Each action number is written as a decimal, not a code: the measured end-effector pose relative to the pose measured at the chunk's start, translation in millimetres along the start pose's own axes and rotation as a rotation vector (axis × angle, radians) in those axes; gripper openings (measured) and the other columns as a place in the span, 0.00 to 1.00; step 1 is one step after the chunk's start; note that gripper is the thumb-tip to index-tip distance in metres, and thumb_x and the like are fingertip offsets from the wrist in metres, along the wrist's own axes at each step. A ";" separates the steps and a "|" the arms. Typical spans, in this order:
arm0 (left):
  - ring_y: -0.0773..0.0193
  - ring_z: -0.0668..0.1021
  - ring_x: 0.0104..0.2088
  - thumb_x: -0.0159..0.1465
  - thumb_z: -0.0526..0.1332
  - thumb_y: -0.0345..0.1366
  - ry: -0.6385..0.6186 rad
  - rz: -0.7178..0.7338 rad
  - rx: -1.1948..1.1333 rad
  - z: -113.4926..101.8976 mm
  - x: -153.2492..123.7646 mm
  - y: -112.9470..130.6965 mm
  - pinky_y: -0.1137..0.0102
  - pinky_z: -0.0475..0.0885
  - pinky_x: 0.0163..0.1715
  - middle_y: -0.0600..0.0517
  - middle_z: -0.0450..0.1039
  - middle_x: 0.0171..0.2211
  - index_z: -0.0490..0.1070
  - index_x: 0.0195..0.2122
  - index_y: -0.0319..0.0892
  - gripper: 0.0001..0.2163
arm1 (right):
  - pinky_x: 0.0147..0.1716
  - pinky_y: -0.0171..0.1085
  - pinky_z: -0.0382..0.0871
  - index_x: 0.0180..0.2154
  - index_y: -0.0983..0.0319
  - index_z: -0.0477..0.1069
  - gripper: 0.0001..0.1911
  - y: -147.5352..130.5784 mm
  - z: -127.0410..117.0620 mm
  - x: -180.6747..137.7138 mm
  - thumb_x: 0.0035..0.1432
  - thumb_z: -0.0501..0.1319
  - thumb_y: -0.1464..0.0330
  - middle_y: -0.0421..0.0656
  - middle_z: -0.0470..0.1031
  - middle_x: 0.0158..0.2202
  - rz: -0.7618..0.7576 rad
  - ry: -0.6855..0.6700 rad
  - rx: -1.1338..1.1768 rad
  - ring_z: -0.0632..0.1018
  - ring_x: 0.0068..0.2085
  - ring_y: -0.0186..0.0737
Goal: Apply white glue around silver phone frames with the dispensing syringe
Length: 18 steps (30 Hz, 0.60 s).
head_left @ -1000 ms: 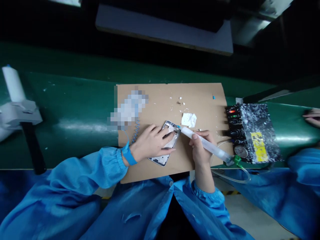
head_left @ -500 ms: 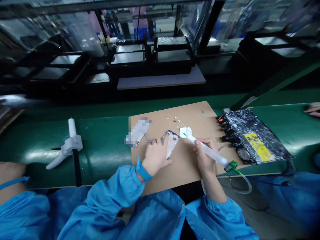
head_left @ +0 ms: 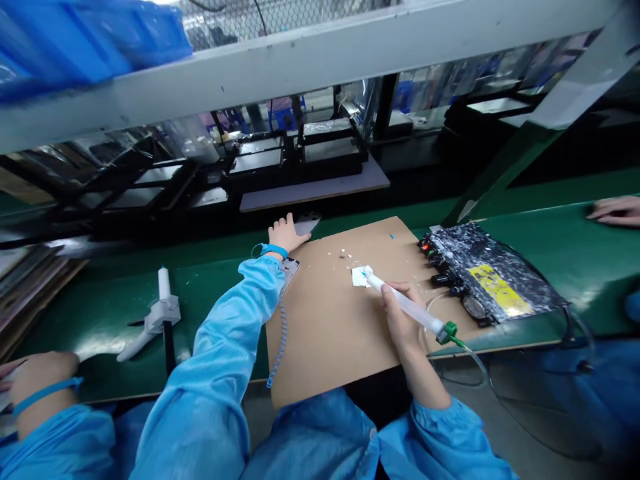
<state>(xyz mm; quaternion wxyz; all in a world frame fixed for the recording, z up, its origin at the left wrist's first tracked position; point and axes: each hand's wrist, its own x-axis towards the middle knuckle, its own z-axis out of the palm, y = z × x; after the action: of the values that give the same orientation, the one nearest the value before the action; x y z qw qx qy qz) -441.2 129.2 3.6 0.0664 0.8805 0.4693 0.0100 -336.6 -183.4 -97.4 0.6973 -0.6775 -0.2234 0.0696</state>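
My right hand [head_left: 404, 312] is closed around a dispensing syringe [head_left: 415, 310], a long white barrel with a green cap and a clear hose at its rear. The syringe's blue tip rests at a small white paper [head_left: 360, 276] on the brown cardboard sheet [head_left: 327, 333]. My left hand [head_left: 285, 235] reaches to the far left edge of the cardboard, fingers spread. Just right of it, by the thumb, a flat grey phone frame [head_left: 308, 223] lies on the green surface. Another phone frame [head_left: 291, 269] is partly hidden by my left sleeve.
A black-and-white speckled control box [head_left: 500, 270] with knobs stands to the right. A white hand-held applicator [head_left: 163, 310] lies at left. Co-workers' hands show at the left [head_left: 47, 377] and right [head_left: 617, 211] edges. Black trays [head_left: 257, 160] stand behind; a coiled blue cord [head_left: 283, 340] hangs near my left sleeve.
My left hand has moved from the phone frame mid-cardboard to the far left, and a frame now lies beside it there. The syringe tip stays by the paper. The view has tilted upward.
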 end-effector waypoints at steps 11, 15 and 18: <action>0.25 0.51 0.82 0.65 0.65 0.70 -0.054 -0.203 -0.087 32.7 -241.1 -84.0 0.33 0.62 0.74 0.30 0.37 0.84 0.38 0.85 0.42 0.59 | 0.28 0.39 0.72 0.40 0.59 0.79 0.24 7.5 -1.1 -6.5 0.62 0.75 0.46 0.40 0.79 0.27 0.028 0.001 0.030 0.78 0.27 0.42; 0.35 0.67 0.78 0.71 0.64 0.64 -0.054 -0.073 -0.136 17.4 -340.3 -116.0 0.40 0.74 0.70 0.37 0.58 0.80 0.46 0.83 0.51 0.47 | 0.26 0.38 0.71 0.40 0.59 0.80 0.23 6.2 -0.3 -8.2 0.61 0.75 0.46 0.39 0.79 0.26 0.032 -0.018 0.040 0.78 0.25 0.41; 0.38 0.78 0.69 0.74 0.63 0.57 0.015 -0.077 -0.183 -14.7 -365.2 -125.1 0.44 0.83 0.60 0.43 0.72 0.73 0.57 0.79 0.58 0.35 | 0.25 0.38 0.71 0.40 0.58 0.79 0.24 7.0 1.3 -8.1 0.61 0.75 0.45 0.38 0.78 0.26 0.020 -0.024 0.060 0.78 0.24 0.41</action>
<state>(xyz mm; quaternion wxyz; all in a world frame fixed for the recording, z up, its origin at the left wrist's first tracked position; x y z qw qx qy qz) -749.9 -102.6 18.8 0.1433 0.8519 0.5005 0.0571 -342.9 -185.0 -106.0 0.7139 -0.6576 -0.2227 0.0910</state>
